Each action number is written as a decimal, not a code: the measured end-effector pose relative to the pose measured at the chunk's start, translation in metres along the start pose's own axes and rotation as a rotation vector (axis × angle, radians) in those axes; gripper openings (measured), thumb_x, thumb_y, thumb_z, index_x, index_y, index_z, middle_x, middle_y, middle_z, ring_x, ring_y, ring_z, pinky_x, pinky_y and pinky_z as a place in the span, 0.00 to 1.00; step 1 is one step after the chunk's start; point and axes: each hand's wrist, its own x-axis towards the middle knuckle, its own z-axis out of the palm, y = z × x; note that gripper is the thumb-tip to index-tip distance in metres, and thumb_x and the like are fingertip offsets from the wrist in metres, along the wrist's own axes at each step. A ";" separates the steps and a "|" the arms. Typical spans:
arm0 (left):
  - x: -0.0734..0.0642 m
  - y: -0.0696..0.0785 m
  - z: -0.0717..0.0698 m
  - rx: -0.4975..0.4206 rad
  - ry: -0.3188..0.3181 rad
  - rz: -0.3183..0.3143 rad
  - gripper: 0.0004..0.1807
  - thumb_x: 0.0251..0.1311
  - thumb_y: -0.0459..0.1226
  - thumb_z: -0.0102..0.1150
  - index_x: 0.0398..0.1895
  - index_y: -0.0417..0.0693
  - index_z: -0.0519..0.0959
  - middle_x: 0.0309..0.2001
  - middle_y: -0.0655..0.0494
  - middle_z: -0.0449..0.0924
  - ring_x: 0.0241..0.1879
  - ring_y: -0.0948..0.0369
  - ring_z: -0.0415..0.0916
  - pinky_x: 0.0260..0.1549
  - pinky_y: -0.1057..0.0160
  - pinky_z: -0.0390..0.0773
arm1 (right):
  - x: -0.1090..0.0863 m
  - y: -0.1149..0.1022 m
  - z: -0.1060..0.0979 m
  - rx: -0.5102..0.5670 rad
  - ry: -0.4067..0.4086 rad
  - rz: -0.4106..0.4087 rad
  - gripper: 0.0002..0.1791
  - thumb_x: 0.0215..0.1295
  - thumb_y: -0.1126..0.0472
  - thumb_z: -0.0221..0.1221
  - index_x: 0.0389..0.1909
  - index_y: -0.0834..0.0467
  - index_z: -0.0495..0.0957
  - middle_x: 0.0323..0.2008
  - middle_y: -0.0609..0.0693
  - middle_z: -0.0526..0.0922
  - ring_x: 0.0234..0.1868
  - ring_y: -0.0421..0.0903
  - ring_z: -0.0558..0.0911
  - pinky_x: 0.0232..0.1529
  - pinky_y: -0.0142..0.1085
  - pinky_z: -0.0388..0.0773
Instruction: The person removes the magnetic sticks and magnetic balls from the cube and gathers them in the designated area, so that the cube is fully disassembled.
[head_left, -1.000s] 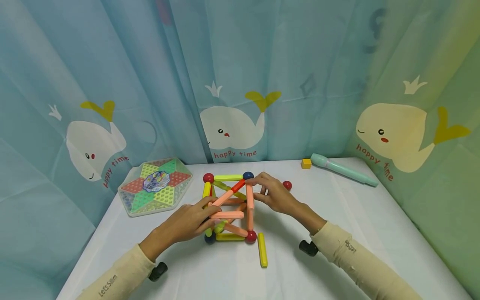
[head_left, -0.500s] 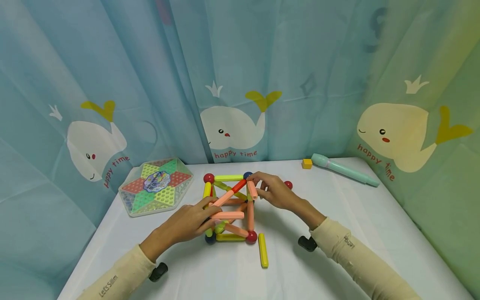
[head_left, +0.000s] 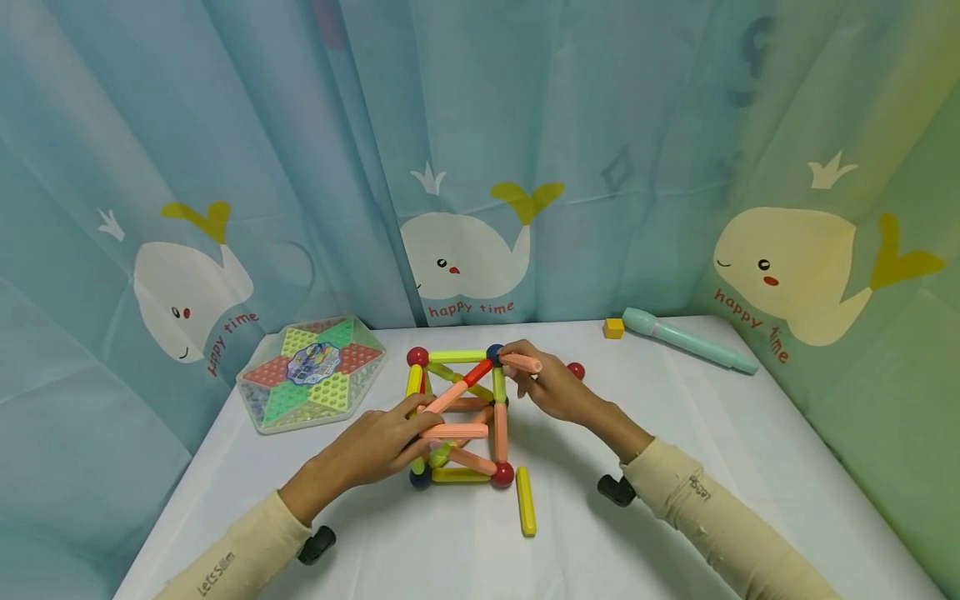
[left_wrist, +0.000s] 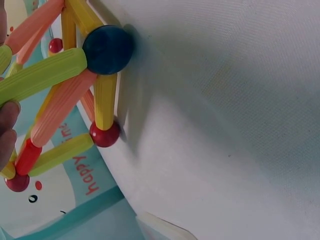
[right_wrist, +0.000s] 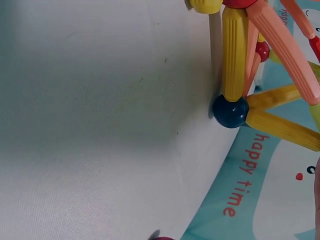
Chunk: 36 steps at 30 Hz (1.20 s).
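Note:
A frame of magnetic building sticks and balls stands at mid-table in the head view, its yellow-green stick along the far top edge. My left hand grips the frame's near left upper corner, hiding the joint there; a salmon stick juts rightward from it with its right end free. In the left wrist view, fingertips lie by a green stick. My right hand pinches a short salmon stick beside the blue ball at the far right upper corner. Only a sliver of that hand enters the right wrist view.
A loose yellow stick lies right of the frame's base. Beyond the right hand is a loose red ball. At the back sit a yellow cube and a teal pen-shaped object. A Chinese checkers box lies back left.
The salmon stick in my right hand has swung from hanging down the frame's right side to pointing rightward, baring a yellow-green stick behind. My left hand keeps its place.

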 end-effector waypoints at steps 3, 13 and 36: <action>0.000 0.000 0.000 -0.004 0.002 -0.005 0.16 0.75 0.49 0.50 0.58 0.56 0.76 0.59 0.49 0.75 0.17 0.72 0.60 0.21 0.74 0.67 | -0.001 0.000 0.000 -0.003 0.003 0.002 0.08 0.77 0.68 0.49 0.52 0.64 0.72 0.45 0.58 0.78 0.27 0.50 0.81 0.32 0.33 0.81; 0.000 -0.001 0.003 0.053 0.039 0.041 0.17 0.75 0.50 0.49 0.59 0.55 0.75 0.56 0.50 0.75 0.16 0.71 0.57 0.20 0.76 0.65 | -0.010 -0.007 -0.008 0.035 -0.004 0.061 0.04 0.76 0.64 0.53 0.45 0.62 0.74 0.51 0.61 0.80 0.28 0.43 0.79 0.29 0.37 0.82; -0.001 -0.006 -0.002 0.052 0.022 0.003 0.15 0.72 0.49 0.55 0.56 0.56 0.78 0.55 0.52 0.76 0.21 0.69 0.66 0.23 0.73 0.70 | -0.111 -0.007 -0.014 0.191 -0.365 0.493 0.42 0.63 0.60 0.67 0.72 0.62 0.53 0.27 0.48 0.81 0.23 0.39 0.74 0.25 0.32 0.75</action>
